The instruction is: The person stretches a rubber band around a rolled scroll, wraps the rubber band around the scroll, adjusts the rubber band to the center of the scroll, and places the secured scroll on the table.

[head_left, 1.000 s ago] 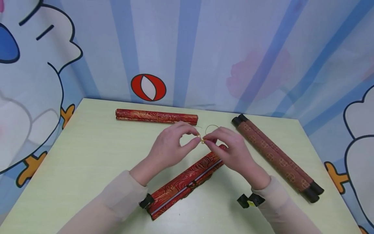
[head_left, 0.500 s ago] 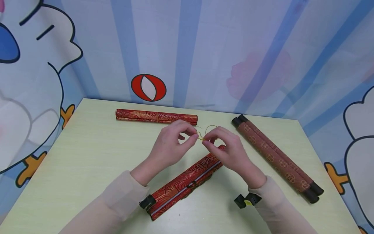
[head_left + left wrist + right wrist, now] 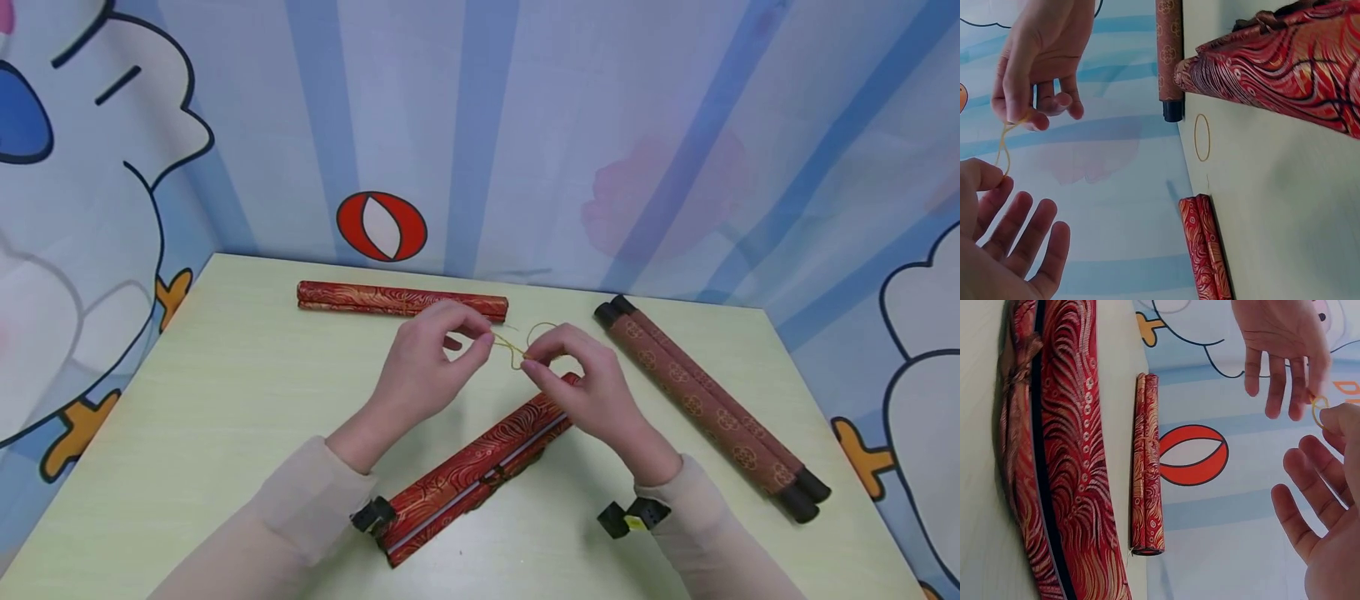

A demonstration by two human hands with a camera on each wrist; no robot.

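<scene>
- As I watch from the head view, the left hand (image 3: 423,367) pinches a thin yellow string (image 3: 510,345) between thumb and forefinger; the right hand (image 3: 585,379) pinches it from the other side, thumb against forefinger;
- so there's the string, up in the air between the two hands, one strand running across and a slack bend drooping under it; whether it forms a closed loop, I cannot tell;
- over on my wrist views, the remaining fingers of both hands spread loosely, clear of the string;
- below, a large red patterned roll (image 3: 480,467) lies diagonally on the pale table (image 3: 225,375), a brown ribbon (image 3: 1019,375) tied on it, its far end partly hidden by the right hand;
- behind the left hand I see a smaller red roll (image 3: 360,297); a thin ring (image 3: 1195,137) lies on the table near it;
- off to the right, two brown rolls (image 3: 697,392) with black ends lie side by side, slanting.
</scene>
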